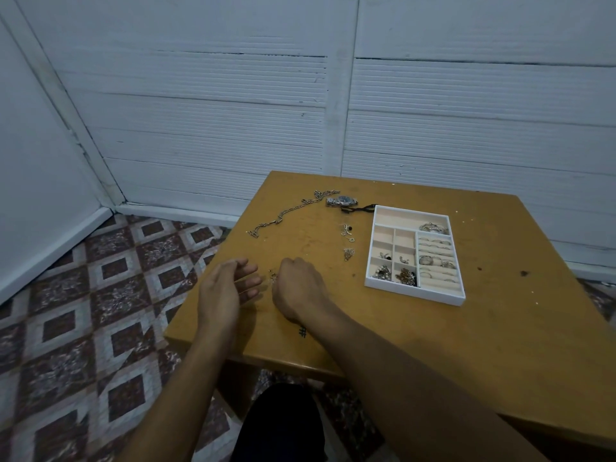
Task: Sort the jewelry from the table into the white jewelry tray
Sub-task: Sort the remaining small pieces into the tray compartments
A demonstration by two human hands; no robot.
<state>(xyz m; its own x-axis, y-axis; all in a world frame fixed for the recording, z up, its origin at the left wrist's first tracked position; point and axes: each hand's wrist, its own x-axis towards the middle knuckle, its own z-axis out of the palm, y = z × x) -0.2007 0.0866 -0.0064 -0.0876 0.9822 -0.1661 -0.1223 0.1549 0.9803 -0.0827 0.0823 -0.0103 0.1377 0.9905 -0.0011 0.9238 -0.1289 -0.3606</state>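
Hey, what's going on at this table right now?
A person is sorting jewelry at a wooden table. Their curled right hand seems to pinch a small metal piece, while the left hand hovers open beside it. A long chain, a wristwatch and a few small pieces lie loose on the table. The white jewelry tray to the right already holds rings and other small items.

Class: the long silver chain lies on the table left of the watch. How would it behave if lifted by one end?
The chain lies in a loose, wavy line of separate links, so it would probably hang limp. Its chunky metal links suggest some heft. Pushed, it would likely bunch rather than slide whole.
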